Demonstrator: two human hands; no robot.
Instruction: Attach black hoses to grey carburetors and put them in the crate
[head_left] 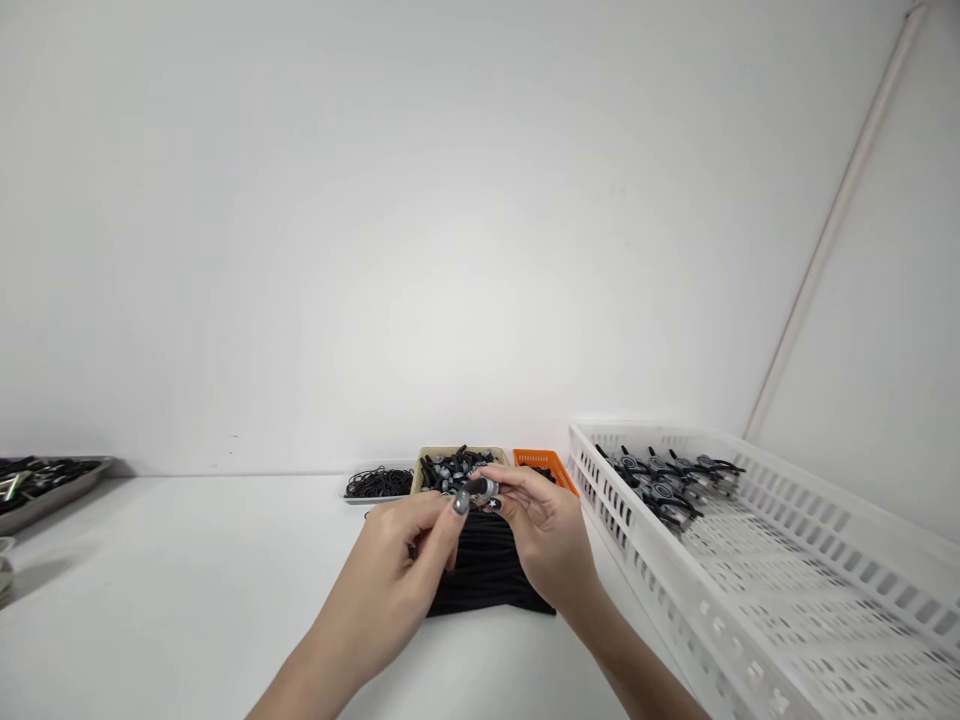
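Your left hand (409, 570) and right hand (551, 535) pinch a small black-and-gray piece (481, 488), left of the white basket (720, 630). Black-and-gray items (664, 492) lie inside it.

Held part (479, 487) partly covered by left hand (401, 570) and right hand (546, 530), black bundle (480, 568) partly hidden behind both, grey tray (60, 496) cut by left edge, white basket (705, 598) cut at right and bottom.

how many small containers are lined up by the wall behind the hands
3: a shallow tray on the left, a cream bin in the middle, an orange basket on the right. Another may be hidden behind the right hand.
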